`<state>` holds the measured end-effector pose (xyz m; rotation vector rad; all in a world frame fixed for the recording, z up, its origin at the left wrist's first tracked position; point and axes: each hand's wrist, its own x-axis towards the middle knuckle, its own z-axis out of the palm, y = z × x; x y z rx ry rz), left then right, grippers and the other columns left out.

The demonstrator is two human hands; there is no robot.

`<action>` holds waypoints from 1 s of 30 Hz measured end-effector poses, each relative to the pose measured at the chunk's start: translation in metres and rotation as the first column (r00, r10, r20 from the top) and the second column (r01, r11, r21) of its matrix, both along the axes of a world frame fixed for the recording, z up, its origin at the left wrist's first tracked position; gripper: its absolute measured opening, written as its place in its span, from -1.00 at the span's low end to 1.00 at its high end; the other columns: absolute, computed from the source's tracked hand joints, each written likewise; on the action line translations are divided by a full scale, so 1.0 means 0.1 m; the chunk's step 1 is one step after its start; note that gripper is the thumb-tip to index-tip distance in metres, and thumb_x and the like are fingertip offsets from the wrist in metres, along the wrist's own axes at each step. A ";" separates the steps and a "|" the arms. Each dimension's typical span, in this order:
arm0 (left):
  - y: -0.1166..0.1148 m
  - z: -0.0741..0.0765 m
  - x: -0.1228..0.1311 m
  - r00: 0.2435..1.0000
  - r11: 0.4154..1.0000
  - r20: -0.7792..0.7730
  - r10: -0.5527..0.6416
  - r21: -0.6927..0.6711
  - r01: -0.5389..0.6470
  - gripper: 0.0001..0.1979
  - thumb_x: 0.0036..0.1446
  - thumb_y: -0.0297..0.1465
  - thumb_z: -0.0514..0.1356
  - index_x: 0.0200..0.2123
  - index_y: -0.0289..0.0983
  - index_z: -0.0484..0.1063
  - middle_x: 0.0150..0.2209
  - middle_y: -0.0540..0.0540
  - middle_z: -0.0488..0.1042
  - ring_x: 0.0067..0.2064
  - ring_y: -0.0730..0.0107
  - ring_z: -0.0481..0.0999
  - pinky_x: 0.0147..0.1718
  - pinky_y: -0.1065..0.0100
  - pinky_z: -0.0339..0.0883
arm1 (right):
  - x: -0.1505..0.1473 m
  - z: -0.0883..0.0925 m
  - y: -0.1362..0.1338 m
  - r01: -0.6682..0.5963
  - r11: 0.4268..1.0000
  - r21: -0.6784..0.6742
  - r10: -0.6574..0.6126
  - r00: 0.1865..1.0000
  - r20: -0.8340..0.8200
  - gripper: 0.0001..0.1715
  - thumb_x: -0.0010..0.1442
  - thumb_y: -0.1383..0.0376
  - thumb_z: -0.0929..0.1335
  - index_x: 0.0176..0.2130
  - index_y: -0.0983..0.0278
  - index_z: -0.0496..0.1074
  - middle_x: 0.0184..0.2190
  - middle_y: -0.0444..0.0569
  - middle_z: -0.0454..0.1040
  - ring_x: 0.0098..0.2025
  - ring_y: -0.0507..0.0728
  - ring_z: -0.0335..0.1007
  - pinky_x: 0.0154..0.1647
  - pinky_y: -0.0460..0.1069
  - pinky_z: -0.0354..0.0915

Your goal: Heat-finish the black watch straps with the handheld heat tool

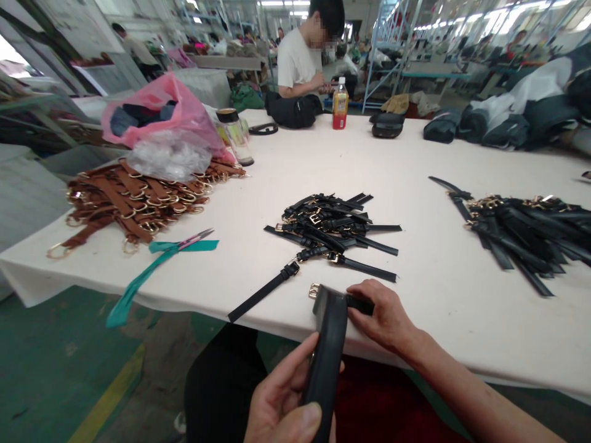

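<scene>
Held upright in left hand (281, 397) at front edge of bench (406, 163): black leather piece (329, 351), fingers closed firmly around it, lower end out past the edge. Pinched in right hand (385, 311), fingers drawn together: black strap (362, 304), just beside upper end of leather piece. Showing on the other side: gold buckle (314, 290); connection to strap, cannot tell.

Open on bench: wide bare stretch behind middle pile of buckled straps (323, 224), plus clear lane between that pile and black straps at right (521, 237). Extending from middle pile nearly to front edge: single loose strap end (265, 292). Trailing to front edge at left: teal ribbon (138, 292), with scissors (196, 239) lying across. Heaped near left edge: brown straps (133, 203) with gold rings.

Labelled: yellow-and-red bottle (340, 104) near far edge, print too small to read.

Containers: pink bag (184, 117), open, with dark fabric (143, 114) inside; dark-lidded jar (236, 138) beside it, contents indistinct.
</scene>
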<state>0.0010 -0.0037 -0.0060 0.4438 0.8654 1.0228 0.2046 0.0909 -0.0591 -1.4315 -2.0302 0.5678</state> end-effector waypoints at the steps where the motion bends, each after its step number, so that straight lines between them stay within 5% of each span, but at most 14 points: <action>1: 0.02 -0.01 0.00 1.000 1.000 -0.012 -0.015 0.019 0.015 -0.40 -0.17 -0.28 0.38 0.03 -0.08 0.42 -0.12 -0.28 0.55 -0.61 0.35 0.48 -0.69 0.43 0.20 | 0.00 0.00 0.00 -0.003 1.000 0.001 0.003 1.000 0.002 -0.78 0.02 0.34 0.35 -0.24 0.26 0.42 -0.39 -0.06 0.41 -0.32 0.09 0.29 -0.26 -0.02 0.23; 9: 0.01 0.04 -0.18 0.997 0.990 0.009 0.083 0.112 -0.083 -0.45 -0.03 -0.32 0.31 0.08 -0.08 0.37 -0.07 -0.29 0.53 -0.61 0.37 0.47 -0.78 0.47 0.24 | -0.01 0.06 -0.06 0.003 0.999 -0.048 0.003 0.993 0.120 -0.83 0.09 0.31 0.33 -0.24 0.24 0.42 -0.33 -0.03 0.38 -0.24 0.12 0.28 -0.21 0.00 0.23; 16: 0.08 -0.06 -0.42 0.995 0.989 0.089 0.035 0.137 -0.047 -0.54 0.08 -0.31 0.22 0.09 -0.06 0.34 -0.18 -0.30 0.57 -0.63 0.40 0.47 -0.76 0.53 0.26 | -0.10 0.09 -0.06 0.024 0.999 -0.034 -0.014 0.968 0.251 -0.83 0.17 0.26 0.32 -0.21 0.23 0.43 -0.27 0.00 0.42 -0.19 0.16 0.30 -0.13 0.05 0.20; 20: 0.09 -0.14 -0.48 0.997 0.988 0.080 0.000 0.154 -0.012 -0.50 0.07 -0.24 0.22 0.12 -0.07 0.31 -0.24 -0.29 0.58 -0.65 0.43 0.44 -0.72 0.51 0.30 | -0.19 0.02 -0.03 0.015 1.000 -0.006 -0.013 0.975 0.221 -0.81 0.20 0.28 0.29 -0.17 0.25 0.41 -0.24 0.03 0.44 -0.15 0.17 0.31 -0.09 0.06 0.22; 25: 0.06 -0.24 -0.54 0.998 0.980 0.063 -0.024 0.198 0.011 -0.49 0.15 -0.23 0.12 0.18 -0.12 0.21 -0.61 -0.14 0.49 -0.71 0.44 0.34 -0.81 0.57 0.13 | -0.28 -0.04 0.02 -0.001 1.000 0.021 -0.002 0.990 0.140 -0.78 0.18 0.28 0.30 -0.14 0.24 0.41 -0.22 0.02 0.47 -0.17 0.15 0.37 -0.12 0.02 0.27; 30: 0.05 -0.27 -0.57 0.999 0.979 0.029 -0.019 0.203 0.013 -0.48 0.15 -0.24 0.11 0.19 -0.12 0.20 -0.60 -0.15 0.48 -0.66 0.41 0.36 -0.81 0.60 0.10 | -0.34 0.02 0.07 0.022 0.998 -0.060 -0.016 0.994 0.107 -0.77 0.15 0.23 0.33 -0.16 0.20 0.46 -0.27 -0.04 0.49 -0.21 0.12 0.41 -0.15 -0.02 0.28</action>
